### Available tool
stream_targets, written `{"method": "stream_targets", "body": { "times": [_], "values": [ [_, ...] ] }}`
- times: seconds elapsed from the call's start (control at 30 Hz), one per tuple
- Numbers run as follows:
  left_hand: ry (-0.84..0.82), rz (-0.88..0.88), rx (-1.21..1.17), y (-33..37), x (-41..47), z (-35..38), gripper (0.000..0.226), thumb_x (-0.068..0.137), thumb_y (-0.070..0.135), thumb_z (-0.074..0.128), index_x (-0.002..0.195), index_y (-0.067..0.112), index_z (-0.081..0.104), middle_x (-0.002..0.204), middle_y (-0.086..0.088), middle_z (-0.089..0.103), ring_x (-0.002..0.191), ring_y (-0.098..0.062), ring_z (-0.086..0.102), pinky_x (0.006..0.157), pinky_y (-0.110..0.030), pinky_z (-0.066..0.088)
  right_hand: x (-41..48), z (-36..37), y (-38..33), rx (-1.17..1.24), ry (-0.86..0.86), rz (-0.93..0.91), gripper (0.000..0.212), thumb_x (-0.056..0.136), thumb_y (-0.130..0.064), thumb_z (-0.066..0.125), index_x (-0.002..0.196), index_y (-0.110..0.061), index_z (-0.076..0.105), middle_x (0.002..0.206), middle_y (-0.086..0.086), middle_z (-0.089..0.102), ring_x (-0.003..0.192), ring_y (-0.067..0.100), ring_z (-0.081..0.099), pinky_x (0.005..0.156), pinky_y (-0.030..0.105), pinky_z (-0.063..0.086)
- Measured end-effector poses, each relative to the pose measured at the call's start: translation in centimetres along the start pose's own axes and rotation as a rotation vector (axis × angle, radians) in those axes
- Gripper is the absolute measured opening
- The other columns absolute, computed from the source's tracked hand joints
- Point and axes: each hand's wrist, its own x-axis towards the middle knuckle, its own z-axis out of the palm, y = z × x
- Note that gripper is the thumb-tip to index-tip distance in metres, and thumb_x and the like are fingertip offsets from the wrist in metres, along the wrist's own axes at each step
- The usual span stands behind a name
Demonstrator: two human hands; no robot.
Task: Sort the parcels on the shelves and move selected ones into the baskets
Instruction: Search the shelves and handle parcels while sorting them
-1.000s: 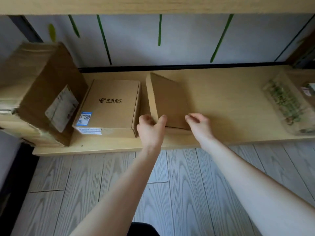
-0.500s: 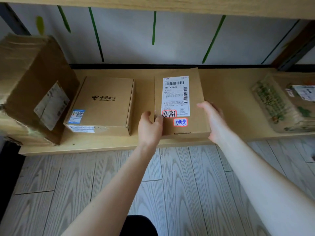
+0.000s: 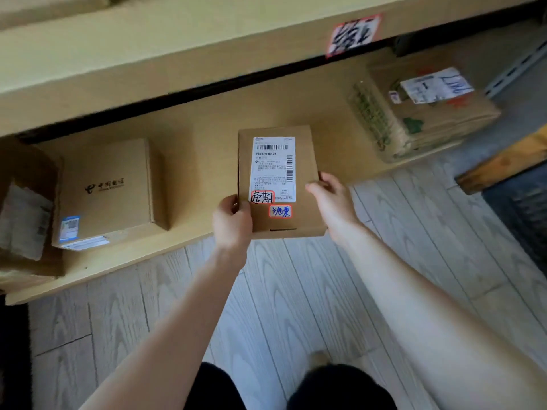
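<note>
The shelf (image 3: 207, 149) is giving up the parcel (image 3: 306, 216). A second ago it stood there on edge; now it lies label-up, with its near end drawn out over the floor. My left grip (image 3: 232, 223) pinches its left edge and my right grip (image 3: 334, 202) clasps the right. The label (image 3: 273, 168) and two red-bordered stickers (image 3: 280, 211) face me, so I judge it bound for a basket.

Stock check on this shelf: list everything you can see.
lower shelf: one, light wood, mid-frame
upper shelf: one, light wood, top
shelf tag: one, white, red-edged, upper shelf's edge
labelled parcel: one, brown, white label, over lower shelf's front edge
logo box: one, brown, lower shelf, left
large box: one, brown, far left, cut off
wrapped parcel: one, brown, green print, lower shelf's right end
floor: one, grey planks, below
left hand: one, grips parcel's left edge
right hand: one, grips parcel's right edge
</note>
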Motion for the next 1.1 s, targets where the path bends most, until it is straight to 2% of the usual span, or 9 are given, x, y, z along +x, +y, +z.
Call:
{"method": "stream_targets", "body": {
  "times": [0.1,0.27,0.33,0.53,0.67,0.73,0.83,0.93,1.1],
  "values": [
    [-0.092,0.006,0.128,3.0,-6.3,2.9,0.019,0.091,0.009,0.043,0.097,0.012,0.061,0.084,-0.002,0.058,0.077,-0.018,0.047,0.056,-0.022,0.035,-4.4,-7.1,-2.1,0.041,0.119,0.076,0.016,0.085,-0.01,0.055,0.091,-0.025,0.058,0.091,-0.003,0.062,0.079,0.011,0.057,0.066,0.02,0.042],
    [-0.345,0.028,0.29,7.5,-19.2,7.2,0.018,0.091,0.008,0.041,0.089,0.012,0.058,0.081,-0.003,0.058,0.07,-0.016,0.047,0.053,-0.021,0.035,-14.8,-19.3,-5.3,0.175,0.333,0.196,0.02,0.085,-0.007,0.049,0.082,-0.025,0.059,0.07,-0.009,0.061,0.055,0.002,0.056,0.045,0.011,0.04],
    [-0.451,0.036,0.342,9.3,-24.8,8.5,0.019,0.091,0.007,0.041,0.088,0.013,0.058,0.074,0.004,0.058,0.063,-0.01,0.047,0.047,-0.012,0.038,-19.7,-24.0,-6.5,0.223,0.427,0.23,0.019,0.086,-0.009,0.05,0.088,-0.023,0.062,0.071,-0.013,0.061,0.05,-0.007,0.057,0.04,0.006,0.038],
    [-0.706,0.028,0.43,13.6,-40.9,13.1,0.023,0.091,0.009,0.042,0.1,0.013,0.063,0.088,0.002,0.064,0.074,-0.011,0.056,0.055,-0.018,0.041,-32.5,-37.3,-8.6,0.366,0.651,0.266,0.021,0.087,-0.011,0.051,0.09,-0.03,0.06,0.068,-0.019,0.062,0.047,-0.013,0.057,0.04,0.005,0.039],
    [-0.814,0.094,0.472,14.8,-50.2,18.7,0.02,0.092,0.008,0.043,0.096,0.018,0.06,0.084,0.007,0.061,0.071,0.0,0.055,0.051,-0.011,0.041,-37.4,-46.3,-7.6,0.493,0.781,0.315,0.027,0.088,-0.011,0.05,0.105,-0.03,0.059,0.074,-0.018,0.063,0.067,0.002,0.062,0.062,0.02,0.049],
    [-0.857,0.107,0.522,14.8,-54.3,22.2,0.019,0.093,0.009,0.043,0.099,0.018,0.059,0.087,0.006,0.06,0.072,0.0,0.055,0.055,-0.013,0.041,-39.2,-50.8,-6.4,0.577,0.834,0.336,0.028,0.09,-0.012,0.05,0.109,-0.03,0.056,0.081,-0.015,0.062,0.073,0.004,0.061,0.063,0.021,0.049],
    [-0.909,0.113,0.576,14.0,-60.1,27.8,0.02,0.094,0.009,0.043,0.102,0.014,0.06,0.092,0.001,0.062,0.075,-0.006,0.058,0.056,-0.014,0.042,-40.6,-57.7,-4.2,0.661,0.852,0.356,0.024,0.092,-0.015,0.048,0.108,-0.032,0.053,0.085,-0.015,0.062,0.072,0.0,0.061,0.051,0.014,0.046],
    [-0.937,0.077,0.627,12.7,-65.1,32.7,0.022,0.094,0.008,0.042,0.105,0.009,0.061,0.099,-0.005,0.064,0.083,-0.015,0.061,0.062,-0.019,0.047,-41.9,-63.9,-2.1,0.717,0.873,0.4,0.02,0.093,-0.015,0.047,0.107,-0.028,0.053,0.089,-0.011,0.063,0.078,0.005,0.061,0.056,0.019,0.047],
    [-1.0,0.028,0.674,10.8,-72.5,40.9,0.02,0.094,0.007,0.041,0.105,0.011,0.058,0.1,-0.005,0.064,0.08,-0.011,0.061,0.061,-0.019,0.048,-43.8,-73.6,1.2,0.796,0.892,0.439,0.014,0.091,-0.015,0.051,0.098,-0.025,0.058,0.091,-0.008,0.064,0.083,0.01,0.061,0.063,0.024,0.049]
  ]
}}
